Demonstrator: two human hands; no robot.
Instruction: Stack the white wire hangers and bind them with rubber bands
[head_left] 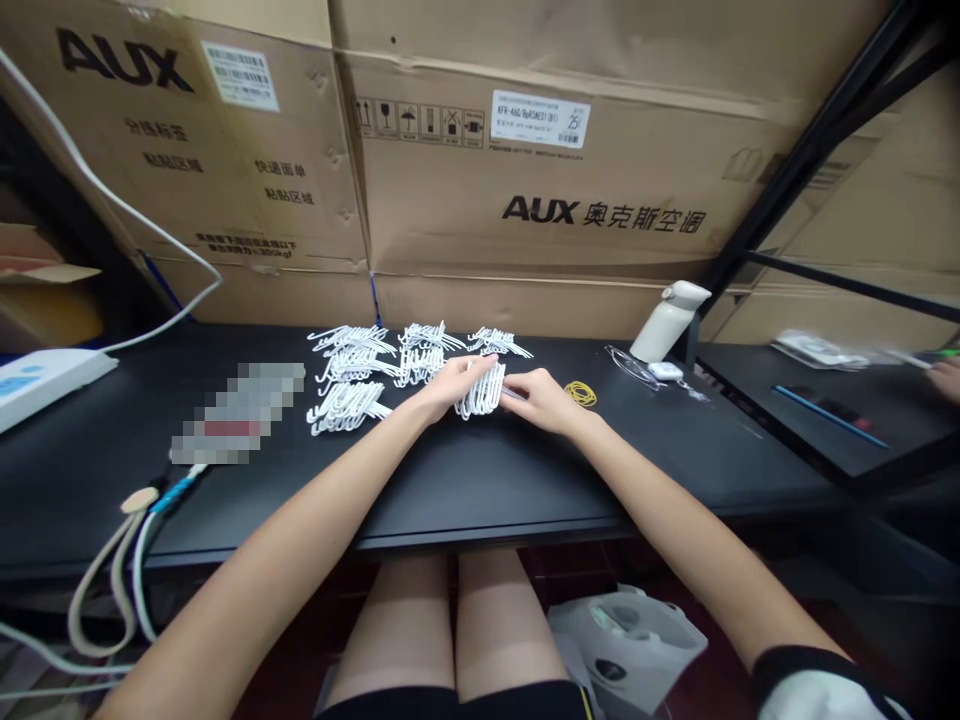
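A bundle of white hooks (482, 393) is held just above the black tabletop (480, 490), in front of the person. Its left side is clasped by the left hand (448, 388), with the thumb laid over the top and some of the fingers hidden. The straight ends at its right are held in the narrowly curled right hand (547, 400); how firmly they are gripped cannot be told. More of the same hooks are laid out in piles (347, 405) to the left of the bundle and behind it. Yellow rubber bands (581, 393) are left lying just beside the right hand. Farther right, a pale bottle (666, 325) is stood near a small white case (663, 371). At the far left, a white power strip (52, 385) is seen, and the back of the table is lined with cardboard boxes (540, 240)
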